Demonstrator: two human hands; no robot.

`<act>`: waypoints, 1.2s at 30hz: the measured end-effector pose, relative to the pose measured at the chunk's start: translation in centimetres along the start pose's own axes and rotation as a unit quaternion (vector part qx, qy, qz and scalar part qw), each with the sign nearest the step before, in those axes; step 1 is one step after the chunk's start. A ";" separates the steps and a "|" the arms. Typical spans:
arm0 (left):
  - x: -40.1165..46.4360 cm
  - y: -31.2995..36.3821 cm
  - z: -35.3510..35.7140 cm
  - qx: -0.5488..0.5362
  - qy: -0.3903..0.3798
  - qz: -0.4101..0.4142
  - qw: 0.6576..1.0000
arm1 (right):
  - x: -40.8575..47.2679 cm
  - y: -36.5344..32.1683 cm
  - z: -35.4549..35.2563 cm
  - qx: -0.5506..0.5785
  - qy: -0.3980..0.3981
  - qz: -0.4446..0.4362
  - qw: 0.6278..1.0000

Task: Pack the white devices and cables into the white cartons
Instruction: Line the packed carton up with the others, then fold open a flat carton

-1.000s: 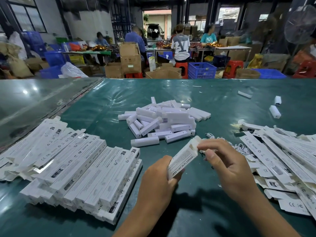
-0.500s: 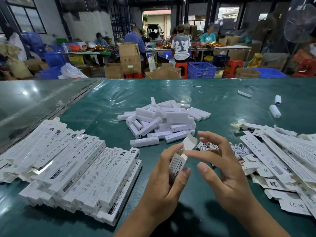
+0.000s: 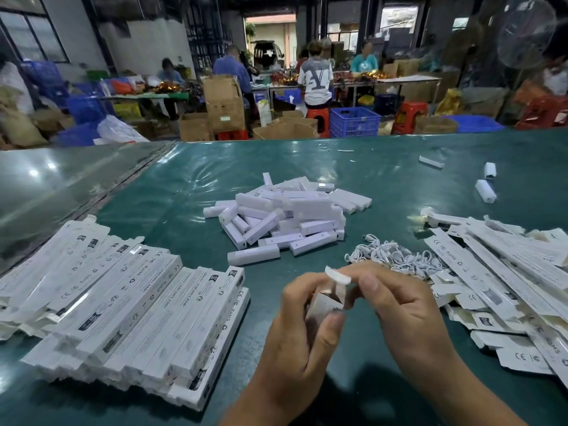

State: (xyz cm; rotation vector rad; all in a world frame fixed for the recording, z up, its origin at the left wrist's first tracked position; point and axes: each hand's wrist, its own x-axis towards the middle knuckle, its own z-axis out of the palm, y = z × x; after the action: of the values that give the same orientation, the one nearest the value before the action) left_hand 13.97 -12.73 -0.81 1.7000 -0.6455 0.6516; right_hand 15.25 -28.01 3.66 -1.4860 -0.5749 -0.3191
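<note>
Item: carton end-on, flap being worked, nearer me than the device pile.

Left of pile: filled cartons. My left hand clasps the carton; my right hand pinches its flap. I'd keep the mouth square before loading. Right: cables, flat cartons.

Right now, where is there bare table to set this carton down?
Bare green table lies between the packed cartons and the device pile, and beyond that pile. Crowded: right side, where cables meet the flat cartons.
</note>
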 end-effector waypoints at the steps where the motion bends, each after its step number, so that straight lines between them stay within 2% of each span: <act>1: -0.1 0.1 0.2 -0.027 0.001 -0.031 0.999 | 0.0 -0.2 0.0 -0.006 0.008 0.000 1.000; 3: -0.4 -0.1 0.5 -0.056 -0.008 -0.069 0.996 | 0.0 -0.5 -0.2 -0.005 0.023 0.013 1.000; 7: -0.5 -0.2 0.7 -0.049 -0.003 -0.076 0.996 | -0.2 -0.5 -0.4 -0.061 0.021 -0.008 0.998; 10: -0.6 -0.2 0.9 -0.035 -0.002 -0.065 0.997 | -0.3 -0.4 -0.5 -0.101 0.031 -0.032 0.994; 14: -0.3 0.0 0.9 -0.023 -0.012 -0.025 0.999 | -0.3 -0.2 -0.5 -0.100 0.046 -0.025 0.994; 24: -0.3 -0.1 0.7 0.037 -0.007 0.022 0.999 | -0.2 -0.2 -0.7 -0.114 0.029 -0.047 0.992; 29: 0.1 0.1 0.7 0.023 -0.006 0.049 0.998 | -0.1 -0.3 -0.7 -0.098 0.022 -0.049 0.994; 33: 0.2 -0.1 0.5 0.026 -0.003 0.040 0.999 | -0.3 0.1 -0.6 -0.114 0.017 -0.068 0.991; 36: 0.1 -0.2 0.4 0.015 0.012 0.023 1.000 | -0.4 0.3 -0.8 -0.142 0.010 -0.116 0.983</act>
State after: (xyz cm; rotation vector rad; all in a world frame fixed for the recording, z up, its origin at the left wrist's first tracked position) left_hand 14.19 -13.11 -0.97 1.7073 -0.6618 0.7164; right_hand 15.24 -28.81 3.17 -1.6900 -0.7107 -0.6171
